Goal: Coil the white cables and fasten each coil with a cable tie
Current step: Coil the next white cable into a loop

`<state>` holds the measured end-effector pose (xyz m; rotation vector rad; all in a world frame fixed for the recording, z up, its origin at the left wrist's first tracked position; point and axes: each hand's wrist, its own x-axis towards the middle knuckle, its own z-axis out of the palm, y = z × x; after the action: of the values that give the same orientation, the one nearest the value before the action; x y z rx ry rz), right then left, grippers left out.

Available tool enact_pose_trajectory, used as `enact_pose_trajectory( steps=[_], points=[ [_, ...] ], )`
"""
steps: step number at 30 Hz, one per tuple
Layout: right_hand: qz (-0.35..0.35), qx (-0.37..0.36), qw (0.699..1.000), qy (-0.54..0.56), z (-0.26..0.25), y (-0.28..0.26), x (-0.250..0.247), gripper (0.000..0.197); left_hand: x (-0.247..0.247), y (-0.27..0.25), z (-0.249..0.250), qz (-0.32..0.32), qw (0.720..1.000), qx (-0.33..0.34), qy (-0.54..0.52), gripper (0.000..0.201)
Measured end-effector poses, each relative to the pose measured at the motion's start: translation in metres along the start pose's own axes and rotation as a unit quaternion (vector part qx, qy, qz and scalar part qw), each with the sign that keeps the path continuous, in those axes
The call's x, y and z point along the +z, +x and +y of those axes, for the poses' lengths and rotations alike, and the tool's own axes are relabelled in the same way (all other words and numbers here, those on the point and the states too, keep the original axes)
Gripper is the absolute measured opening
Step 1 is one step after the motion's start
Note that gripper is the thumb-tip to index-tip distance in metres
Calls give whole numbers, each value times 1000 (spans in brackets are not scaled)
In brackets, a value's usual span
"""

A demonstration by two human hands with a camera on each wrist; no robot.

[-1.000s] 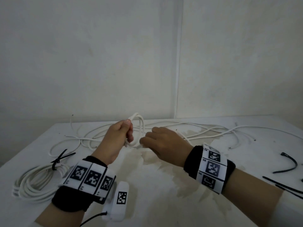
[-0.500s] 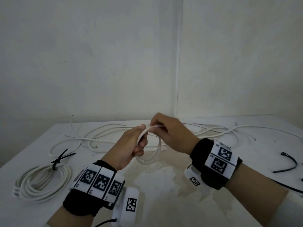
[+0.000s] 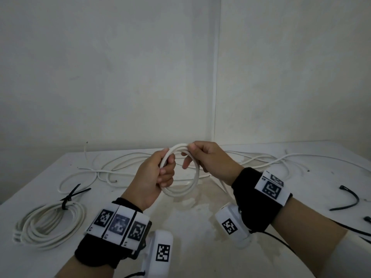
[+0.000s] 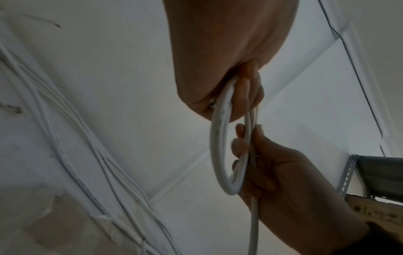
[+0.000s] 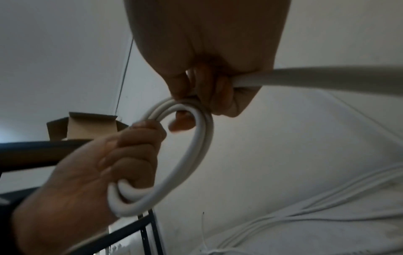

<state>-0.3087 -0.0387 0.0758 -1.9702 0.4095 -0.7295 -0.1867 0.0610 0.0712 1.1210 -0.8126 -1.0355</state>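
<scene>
White walls meet in a corner behind the white table (image 3: 60, 257). Above it, the left hand (image 3: 154, 177) clenches the small coil (image 3: 186, 189) at its nine o'clock side, while the right hand (image 3: 208, 159) pinches the twelve o'clock top and feeds the loose cable (image 3: 261, 159), which trails away toward three o'clock. I judge the right hand nearer that slack for the next wrap.

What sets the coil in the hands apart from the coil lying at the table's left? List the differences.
The held coil is small, with few loops; the table coil is wider, with many. The held coil hangs between the left hand and right hand, untied; the table coil lies flat, bound by a black cable tie. Both are white cable.
</scene>
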Motion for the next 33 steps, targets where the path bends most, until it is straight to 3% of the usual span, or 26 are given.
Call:
enact_pose_trajectory(
  steps=[12,17,25,33],
  points=[
    [-6,14,999,-37,-9,0,-14,26,-8,-10,6,4,982,25,186,37],
    [34,-20,998,-40,-7,1,-15,27,3,-11,5,24,991,22,133,39],
    [41,-34,998,-17,-5,-12,-27,25,5,-9,7,52,996,53,53,36],
    [133,-30,972,-193,51,-16,-55,20,-41,-5,21,154,982,91,-65,35]
  ],
)
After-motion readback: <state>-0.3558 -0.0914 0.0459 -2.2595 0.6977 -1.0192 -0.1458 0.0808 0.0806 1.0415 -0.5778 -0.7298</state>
